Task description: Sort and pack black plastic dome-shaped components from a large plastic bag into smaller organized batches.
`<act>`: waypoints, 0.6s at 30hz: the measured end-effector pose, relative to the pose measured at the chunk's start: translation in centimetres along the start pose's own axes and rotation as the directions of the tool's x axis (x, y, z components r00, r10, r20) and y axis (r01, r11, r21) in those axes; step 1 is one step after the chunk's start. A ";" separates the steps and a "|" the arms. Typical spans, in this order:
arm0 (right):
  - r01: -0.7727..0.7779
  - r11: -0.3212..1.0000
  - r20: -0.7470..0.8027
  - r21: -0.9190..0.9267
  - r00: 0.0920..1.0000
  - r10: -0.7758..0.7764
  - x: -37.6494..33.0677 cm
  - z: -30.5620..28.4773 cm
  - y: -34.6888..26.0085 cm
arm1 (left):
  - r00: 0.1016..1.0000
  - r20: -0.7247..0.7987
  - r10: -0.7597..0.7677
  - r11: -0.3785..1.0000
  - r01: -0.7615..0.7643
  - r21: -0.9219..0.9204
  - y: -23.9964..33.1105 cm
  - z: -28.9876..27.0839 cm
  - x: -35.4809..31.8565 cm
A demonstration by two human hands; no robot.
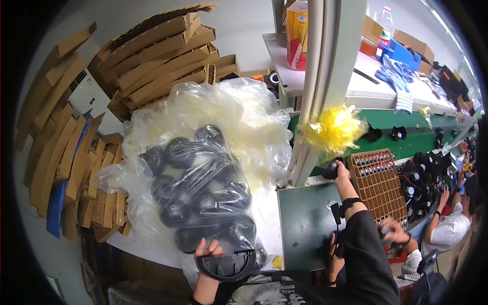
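Observation:
At the bottom middle, my left hand grips a black half-round plastic housing, fingers curled over its rim. A large clear plastic bag of round black parts lies just beyond it on a white table. Stretched out to the right, my right hand is closed around a small dark rounded part. That hand is above the far edge of a dark green board, next to a divided cardboard crate with small metallic parts in its far rows.
Crumpled clear bags and stacked flattened cartons lie beyond and left. A pale post with yellow film strips rises between the tables. Co-workers sit at right; one's hand is by the crate. Black parts are heaped there.

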State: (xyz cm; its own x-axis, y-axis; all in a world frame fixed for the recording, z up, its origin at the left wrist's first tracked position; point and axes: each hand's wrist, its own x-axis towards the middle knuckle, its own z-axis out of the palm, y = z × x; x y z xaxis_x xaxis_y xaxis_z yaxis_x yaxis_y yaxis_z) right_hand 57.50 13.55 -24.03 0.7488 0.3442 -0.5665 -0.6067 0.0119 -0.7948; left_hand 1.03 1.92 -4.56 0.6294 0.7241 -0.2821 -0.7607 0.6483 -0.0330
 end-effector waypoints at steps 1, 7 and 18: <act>0.061 0.998 -0.066 -0.030 0.996 -0.063 0.8 1.2 0.2 | 1.000 -0.009 0.009 0.999 -0.010 -0.046 0.2 -0.2 -0.3; 0.068 0.940 -0.295 -0.334 0.940 -0.173 6.6 3.7 0.5 | 0.962 -0.219 0.163 0.985 -0.171 -0.019 -0.3 1.0 1.0; 0.327 0.882 -0.028 0.339 0.941 -0.338 -5.8 3.3 4.6 | 0.995 -0.105 0.001 1.000 -0.001 -0.004 -0.5 0.2 6.4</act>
State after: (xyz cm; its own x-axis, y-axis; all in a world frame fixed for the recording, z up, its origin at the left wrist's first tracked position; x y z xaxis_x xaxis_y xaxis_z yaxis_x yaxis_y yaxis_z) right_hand 49.45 14.73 -23.66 0.9170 0.2937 -0.2698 -0.3805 0.4417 -0.8125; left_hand 5.45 6.26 -6.15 0.6085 0.6961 -0.3810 -0.7623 0.6462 -0.0367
